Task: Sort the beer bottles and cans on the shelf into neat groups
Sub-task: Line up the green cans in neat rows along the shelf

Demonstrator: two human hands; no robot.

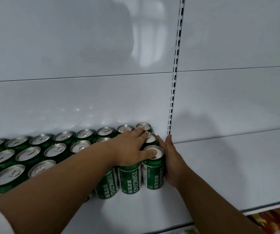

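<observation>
**Squaring up the right end of the can block**

Standing upright in tight rows, the green Tsingtao cans (34,154) fill the left part of the white shelf (220,174), their long axes vertical and silver pull-tab tops facing up; the block runs from the left edge of view to just short of the slotted upright (174,92) in the back panel (85,56).

The left hand (132,149) lies palm-down across the tops of the cans at the block's right end. Its fingers (141,131) are straight and spread, reaching toward the back-row can (144,126), while the thumb rests on the lid of the front corner can (153,169). It grasps nothing, only presses flat.

That corner can stands upright with its label lettering running down the side, facing the front of the shelf.

The right hand (171,159) stands on edge against the right side of the corner can and the can behind it (150,137), fingers straight and together, pointing toward the back panel, flat against the cans rather than curled round them.

Below the shelf's front lip, at lower right, some colourful packaging (274,220) shows, blurred.
</observation>
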